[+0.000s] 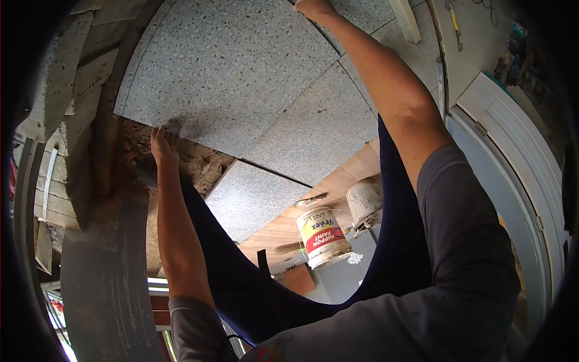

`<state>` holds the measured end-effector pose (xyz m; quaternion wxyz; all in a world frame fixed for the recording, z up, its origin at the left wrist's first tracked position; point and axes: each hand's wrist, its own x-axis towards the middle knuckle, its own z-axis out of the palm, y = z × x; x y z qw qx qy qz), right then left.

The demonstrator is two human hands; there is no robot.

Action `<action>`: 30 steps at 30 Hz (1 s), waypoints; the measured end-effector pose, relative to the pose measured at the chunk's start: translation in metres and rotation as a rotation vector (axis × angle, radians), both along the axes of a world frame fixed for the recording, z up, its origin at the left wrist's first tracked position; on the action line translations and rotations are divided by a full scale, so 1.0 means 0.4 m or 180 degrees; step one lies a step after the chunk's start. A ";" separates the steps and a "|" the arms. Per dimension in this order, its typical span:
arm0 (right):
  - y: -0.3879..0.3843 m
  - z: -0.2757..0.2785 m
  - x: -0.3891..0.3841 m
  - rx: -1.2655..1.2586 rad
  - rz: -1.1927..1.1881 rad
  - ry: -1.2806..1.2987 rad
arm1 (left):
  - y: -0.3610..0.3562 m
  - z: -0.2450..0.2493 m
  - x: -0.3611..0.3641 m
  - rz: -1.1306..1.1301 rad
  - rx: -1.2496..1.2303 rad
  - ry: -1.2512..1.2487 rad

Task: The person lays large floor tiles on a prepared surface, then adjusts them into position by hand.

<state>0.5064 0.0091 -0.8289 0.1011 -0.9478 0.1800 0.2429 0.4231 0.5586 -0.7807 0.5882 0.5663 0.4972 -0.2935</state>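
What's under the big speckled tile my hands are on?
Past the tile, by the left hand, rough brown ground shows; the right hand is on its far edge. Everything directly beneath the tile is covered.

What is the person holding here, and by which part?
A large speckled tile: the left hand grips its near corner over the mortar bed; the right hand is on its far edge, fingers cut off by the frame.

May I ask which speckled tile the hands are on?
The large tile beside the bare mortar: left hand at its near corner, right hand at its far end.
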 end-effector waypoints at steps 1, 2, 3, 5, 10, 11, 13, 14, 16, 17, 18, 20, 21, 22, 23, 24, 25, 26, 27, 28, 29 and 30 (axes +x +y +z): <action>0.000 0.013 -0.002 0.0047 0.0012 -0.0027 | 0.000 -0.003 0.000 0.0023 0.0017 0.0002; 0.002 0.026 -0.003 0.0081 0.0030 -0.0049 | 0.001 -0.005 -0.002 0.0046 0.0038 0.0004; 0.007 0.038 -0.009 0.0111 0.0069 -0.0046 | 0.003 -0.006 -0.007 0.0032 0.0006 -0.0016; 0.014 0.058 -0.006 0.0116 0.0318 -0.0020 | 0.005 -0.011 -0.006 0.0012 -0.0056 -0.0083; 0.023 0.106 0.000 0.0403 -0.0195 -0.0293 | 0.034 -0.050 -0.033 0.0031 -0.0136 -0.0138; 0.021 0.096 0.001 0.0344 -0.0121 -0.0294 | 0.035 -0.048 -0.026 0.0065 -0.0114 -0.0150; 0.016 0.091 0.001 0.0419 -0.0196 -0.0278 | 0.008 -0.015 -0.013 0.0116 -0.0075 -0.0157; 0.016 0.095 0.003 0.0563 -0.0345 -0.0253 | -0.003 0.000 -0.008 0.0136 -0.0048 -0.0146; 0.013 0.106 0.010 0.0771 -0.0562 -0.0057 | -0.005 0.003 -0.003 0.0124 0.0012 -0.0104; 0.012 0.106 0.009 0.0752 -0.0480 -0.0130 | -0.004 0.000 -0.003 0.0122 0.0045 -0.0074; 0.007 0.090 0.002 0.0737 -0.0396 -0.0199 | -0.008 0.002 0.001 0.0104 0.0073 -0.0020; 0.006 0.080 0.003 0.0757 -0.0337 -0.0282 | -0.024 0.016 0.009 0.0134 0.0180 0.0020; 0.006 0.084 0.005 0.0786 -0.0365 -0.0300 | -0.024 0.014 0.011 0.0145 0.0228 0.0044; 0.009 0.086 0.004 0.0813 -0.0402 -0.0301 | -0.022 0.014 0.011 0.0144 0.0163 -0.0016; 0.012 0.085 0.008 0.0746 -0.0465 -0.0193 | -0.019 0.012 0.012 0.0157 0.0165 0.0010; 0.011 0.082 0.010 0.0674 -0.0529 -0.0081 | -0.020 0.012 0.012 0.0169 0.0164 0.0041; 0.010 0.079 0.012 0.0602 -0.0599 0.0029 | -0.021 0.012 0.013 0.0175 0.0161 0.0070; 0.009 0.076 0.013 0.0627 -0.0656 0.0022 | -0.021 0.012 0.015 0.0207 0.0097 0.0041; 0.010 0.073 0.011 0.0653 -0.0716 0.0022 | -0.021 0.013 0.013 0.0235 0.0034 0.0018; 0.010 0.069 0.012 0.0680 -0.0774 0.0019 | -0.020 0.013 0.015 0.0264 -0.0029 -0.0008; 0.010 0.066 0.011 0.0682 -0.0773 0.0022 | -0.020 0.012 0.016 0.0246 0.0032 -0.0006; 0.010 0.063 0.009 0.0682 -0.0771 0.0029 | -0.026 0.017 0.017 0.0228 0.0091 0.0002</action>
